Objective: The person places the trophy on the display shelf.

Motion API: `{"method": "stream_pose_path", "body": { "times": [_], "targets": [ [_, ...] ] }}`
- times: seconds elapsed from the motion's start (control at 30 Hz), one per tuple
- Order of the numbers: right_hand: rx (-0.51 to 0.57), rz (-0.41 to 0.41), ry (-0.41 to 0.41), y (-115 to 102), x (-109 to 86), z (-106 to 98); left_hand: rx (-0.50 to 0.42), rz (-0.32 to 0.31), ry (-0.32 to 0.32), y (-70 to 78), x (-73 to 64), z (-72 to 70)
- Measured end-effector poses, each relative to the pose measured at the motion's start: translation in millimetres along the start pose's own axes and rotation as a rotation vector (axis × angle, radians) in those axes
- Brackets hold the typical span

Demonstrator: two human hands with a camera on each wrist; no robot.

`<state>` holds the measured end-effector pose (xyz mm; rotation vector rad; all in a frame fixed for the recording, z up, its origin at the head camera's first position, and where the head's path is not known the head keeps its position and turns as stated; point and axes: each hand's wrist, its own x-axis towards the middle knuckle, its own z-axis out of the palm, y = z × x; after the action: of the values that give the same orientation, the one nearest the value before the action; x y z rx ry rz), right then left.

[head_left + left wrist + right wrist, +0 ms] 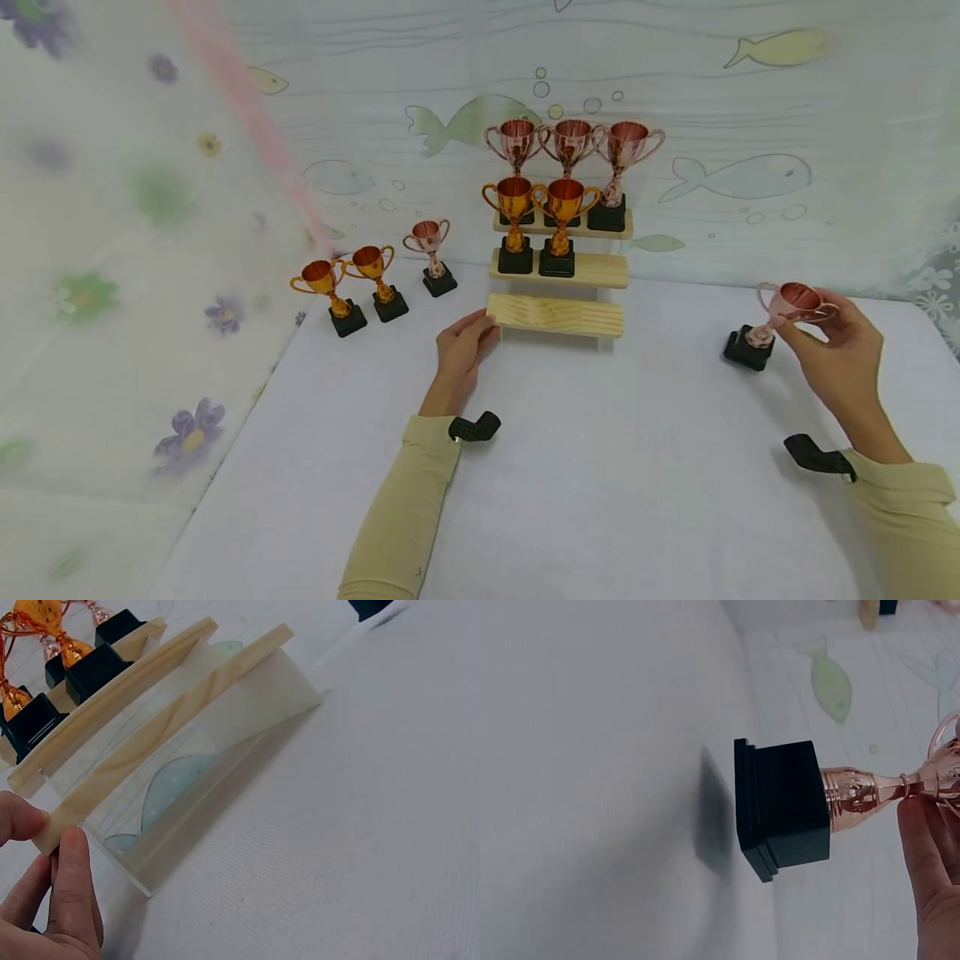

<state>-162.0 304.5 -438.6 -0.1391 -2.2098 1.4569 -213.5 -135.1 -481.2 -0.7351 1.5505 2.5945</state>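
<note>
My right hand grips a rose-gold trophy cup by its bowl at the table's right side. Its black square base hangs just off the white cloth, with a shadow beside it in the right wrist view. With thumb and fingers, my left hand pinches the left end of the lowest wooden step of a three-tier stand. No trophy stands on that step. The middle step bears two gold trophies at its left and centre. Three rose-gold trophies fill the top step.
Left of the stand, two gold trophies and one rose-gold trophy stand on the white tablecloth. A curtain printed with fish hangs right behind the stand. Flowered cloth borders the table's left edge.
</note>
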Motion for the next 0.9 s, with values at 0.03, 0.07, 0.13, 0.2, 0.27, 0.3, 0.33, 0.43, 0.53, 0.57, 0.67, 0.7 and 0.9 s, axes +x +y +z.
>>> {"method": "stream_pose_path", "body": {
  "times": [0.03, 0.07, 0.13, 0.2, 0.27, 0.3, 0.33, 0.43, 0.53, 0.57, 0.67, 0.7, 0.9],
  "targets": [
    [0.006, -0.021, -0.032, -2.7, -0.9, 4.8, 0.002, 0.001, 0.000, 0.2, -0.3, 0.1],
    [0.005, -0.054, -0.063, -4.9, -1.8, 9.7, 0.005, -0.001, -0.001, 0.4, -0.6, 0.4],
    [0.023, -0.116, -0.111, -9.5, -3.4, 20.1, 0.008, 0.001, -0.003, 0.8, -1.2, 0.7],
    [0.052, -0.156, -0.150, -15.8, -4.8, 31.2, 0.012, 0.003, -0.004, 1.2, -1.4, 0.7],
    [0.085, -0.182, -0.168, -23.1, -5.4, 42.5, 0.016, 0.002, -0.003, 1.3, -1.2, 0.4],
    [0.100, -0.195, -0.171, -26.7, -5.2, 48.0, 0.016, 0.002, -0.001, 1.3, -1.0, 0.2],
    [0.113, -0.208, -0.174, -30.5, -4.9, 53.3, 0.016, 0.001, 0.001, 1.2, -0.7, 0.1],
    [0.167, -0.242, -0.169, -43.0, -2.9, 68.3, 0.012, -0.001, 0.002, 1.0, -0.7, 0.2],
    [0.213, -0.275, -0.162, -55.7, 0.8, 80.7, 0.008, -0.002, 0.001, 0.7, -1.1, 0.7],
    [0.235, -0.287, -0.160, -60.2, 2.3, 84.3, 0.007, -0.002, 0.000, 0.6, -1.2, 0.9],
    [0.337, -0.316, -0.155, -73.2, 8.0, 94.0, 0.008, -0.003, -0.001, 0.3, -1.2, 0.9],
    [0.375, -0.324, -0.152, -77.5, 9.9, 96.7, 0.008, -0.006, 0.000, 0.4, -1.0, 0.8],
    [0.436, -0.335, -0.149, -97.0, 20.5, 113.7, 0.010, -0.023, 0.007, 1.5, 0.4, -0.1]
  ]
}}
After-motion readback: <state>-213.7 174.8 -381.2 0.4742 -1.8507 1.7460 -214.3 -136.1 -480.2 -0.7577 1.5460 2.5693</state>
